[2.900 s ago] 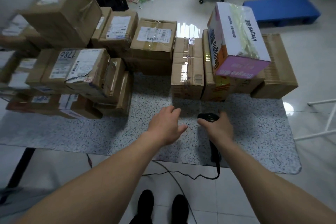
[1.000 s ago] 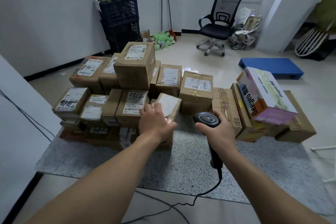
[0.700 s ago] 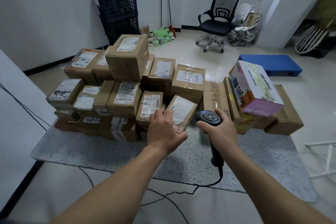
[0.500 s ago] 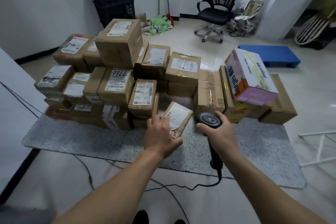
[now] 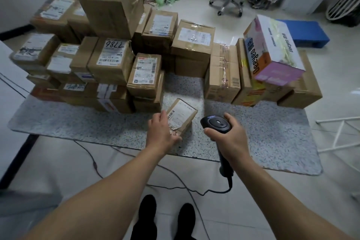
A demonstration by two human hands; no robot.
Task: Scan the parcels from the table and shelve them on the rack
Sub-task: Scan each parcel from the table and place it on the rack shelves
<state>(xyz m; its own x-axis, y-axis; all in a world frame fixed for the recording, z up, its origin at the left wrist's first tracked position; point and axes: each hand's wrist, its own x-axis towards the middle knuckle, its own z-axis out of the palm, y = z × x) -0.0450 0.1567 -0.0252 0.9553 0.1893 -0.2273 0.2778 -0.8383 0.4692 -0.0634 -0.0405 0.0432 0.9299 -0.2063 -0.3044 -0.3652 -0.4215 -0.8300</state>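
Cardboard parcel, small, brown, white-labelled, tilted at frame centre over speckled grey desk | left hand fingers grasp its near edge | right hand fingers clenched round black handheld scanner | step: scanning | next: aim scanner at barcode

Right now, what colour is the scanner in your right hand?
The scanner is black, seen clearly in the head view.
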